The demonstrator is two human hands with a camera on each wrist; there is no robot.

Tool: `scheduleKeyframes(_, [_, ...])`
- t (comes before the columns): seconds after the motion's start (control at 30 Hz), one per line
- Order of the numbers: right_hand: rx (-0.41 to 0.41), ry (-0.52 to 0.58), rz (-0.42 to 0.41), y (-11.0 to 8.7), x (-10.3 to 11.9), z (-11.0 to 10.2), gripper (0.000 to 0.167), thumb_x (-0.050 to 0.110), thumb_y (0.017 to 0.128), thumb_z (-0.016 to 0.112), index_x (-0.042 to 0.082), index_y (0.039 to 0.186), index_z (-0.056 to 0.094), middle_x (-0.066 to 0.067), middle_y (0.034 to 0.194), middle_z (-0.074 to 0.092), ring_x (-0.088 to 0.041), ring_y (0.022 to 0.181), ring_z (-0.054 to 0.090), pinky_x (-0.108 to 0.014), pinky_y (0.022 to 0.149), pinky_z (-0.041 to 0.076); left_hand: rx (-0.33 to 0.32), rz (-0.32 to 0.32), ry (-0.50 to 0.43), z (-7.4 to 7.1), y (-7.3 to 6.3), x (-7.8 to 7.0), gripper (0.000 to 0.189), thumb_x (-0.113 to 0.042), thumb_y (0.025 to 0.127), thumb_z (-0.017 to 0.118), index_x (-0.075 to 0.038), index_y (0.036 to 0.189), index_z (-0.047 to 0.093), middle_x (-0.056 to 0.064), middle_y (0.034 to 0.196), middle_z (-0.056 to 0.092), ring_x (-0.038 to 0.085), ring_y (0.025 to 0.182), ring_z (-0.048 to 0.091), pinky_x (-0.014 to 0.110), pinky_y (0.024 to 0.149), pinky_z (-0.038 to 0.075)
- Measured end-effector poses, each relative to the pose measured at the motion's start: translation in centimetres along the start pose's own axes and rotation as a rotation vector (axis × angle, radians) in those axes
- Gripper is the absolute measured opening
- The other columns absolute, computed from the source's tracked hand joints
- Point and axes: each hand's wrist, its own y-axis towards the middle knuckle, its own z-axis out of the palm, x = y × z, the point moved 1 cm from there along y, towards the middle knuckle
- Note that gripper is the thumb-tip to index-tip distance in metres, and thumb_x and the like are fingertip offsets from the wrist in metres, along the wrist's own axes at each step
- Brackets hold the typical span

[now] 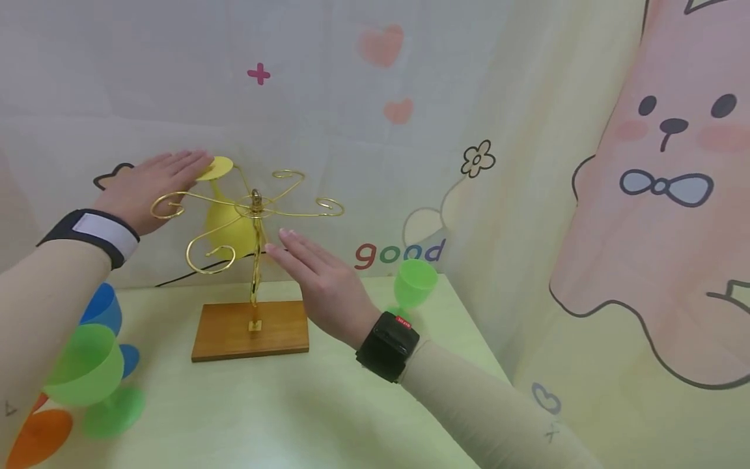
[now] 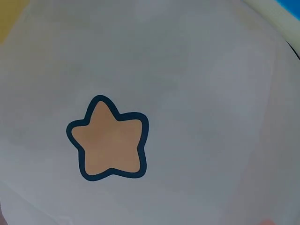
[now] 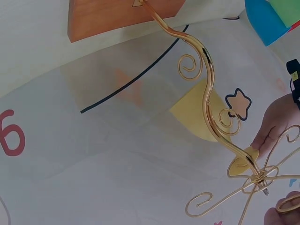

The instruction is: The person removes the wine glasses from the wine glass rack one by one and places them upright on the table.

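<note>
A yellow plastic goblet (image 1: pixel 230 225) hangs upside down, bowl lowest, at the back left of a gold metal rack (image 1: pixel 256 260) with curled arms. My left hand (image 1: pixel 157 185) pinches its flat round base (image 1: pixel 219 168) at the edge, fingers nearly straight on top. In the right wrist view the left hand (image 3: pixel 276 121) reaches that base from the side. My right hand (image 1: pixel 329 286) is in front and right of the rack's upright, fingers straight, holding nothing. The left wrist view shows mostly the backdrop, with the left hand nearly out of frame.
The rack stands on a wooden base (image 1: pixel 275 329) on the pale table (image 1: pixel 305 404). One green goblet (image 1: pixel 415 283) is at the back right. Blue (image 1: pixel 104 309), green (image 1: pixel 84 368) and orange (image 1: pixel 41 435) goblets are at the left, partly behind my left arm. A printed cloth (image 1: pixel 498 215) hangs behind.
</note>
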Motion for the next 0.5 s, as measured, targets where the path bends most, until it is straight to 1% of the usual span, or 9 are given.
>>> scheduleKeyframes(0.1, [-0.009,0.007,-0.001,0.1,0.1,0.0,0.06,-0.013,0.084,0.051,0.008,0.14,0.05,-0.011,0.147,0.045,-0.018,0.139,0.034,-0.024,0.112,0.025,0.0,0.007,-0.007,-0.2,-0.1,0.2,0.091,0.007,0.076,0.074,-0.009,0.151,0.026,0.024,0.148,0.037,0.044,0.133,0.036,0.057,0.108,0.028])
scheduleKeyframes(0.17, [-0.011,0.007,-0.001,0.2,0.1,0.1,0.061,-0.013,0.084,0.051,0.008,0.14,0.05,-0.011,0.146,0.045,-0.018,0.139,0.034,-0.024,0.111,0.025,-0.012,0.002,-0.005,-0.4,0.0,0.3,0.088,0.012,0.072,0.076,-0.007,0.146,0.033,0.025,0.144,0.041,0.046,0.128,0.041,0.061,0.101,0.035])
scheduleKeyframes(0.27, [-0.007,-0.004,0.003,0.1,0.0,0.1,0.061,-0.014,0.083,0.05,0.008,0.14,0.051,-0.011,0.146,0.045,-0.018,0.139,0.034,-0.024,0.112,0.025,-0.026,0.008,-0.003,-0.8,0.4,0.5,0.074,0.017,0.074,0.07,-0.002,0.139,0.04,0.028,0.137,0.048,0.047,0.122,0.046,0.061,0.098,0.039])
scheduleKeyframes(0.3, [-0.004,-0.007,0.004,0.1,0.0,0.1,0.061,-0.014,0.083,0.05,0.008,0.14,0.05,-0.011,0.146,0.045,-0.018,0.139,0.034,-0.024,0.112,0.025,-0.018,0.002,-0.003,-1.0,0.6,0.5,0.069,0.018,0.076,0.067,-0.001,0.137,0.041,0.028,0.134,0.05,0.047,0.12,0.048,0.061,0.098,0.039])
scheduleKeyframes(0.37, [0.0,-0.011,0.006,0.1,0.0,0.1,0.062,-0.014,0.082,0.05,0.007,0.14,0.05,-0.012,0.146,0.045,-0.018,0.139,0.034,-0.024,0.112,0.024,0.023,-0.024,-0.013,-1.6,1.1,0.5,0.059,0.018,0.08,0.062,0.001,0.134,0.044,0.029,0.129,0.053,0.047,0.117,0.049,0.061,0.097,0.04])
scheduleKeyframes(0.4, [0.002,-0.013,0.006,0.1,0.0,0.0,0.062,-0.014,0.082,0.05,0.007,0.14,0.05,-0.012,0.146,0.045,-0.019,0.139,0.034,-0.024,0.112,0.024,0.059,-0.046,-0.019,-1.9,1.4,0.5,0.054,0.017,0.083,0.058,0.002,0.133,0.045,0.03,0.127,0.054,0.048,0.116,0.05,0.061,0.097,0.04])
scheduleKeyframes(0.5, [0.002,-0.015,0.005,0.1,0.0,0.0,0.062,-0.014,0.082,0.049,0.007,0.14,0.05,-0.012,0.146,0.046,-0.019,0.139,0.035,-0.024,0.112,0.024,0.171,-0.118,-0.023,-2.9,2.5,0.4,0.042,0.014,0.087,0.052,0.006,0.127,0.046,0.031,0.115,0.058,0.045,0.099,0.058,0.061,0.088,0.046])
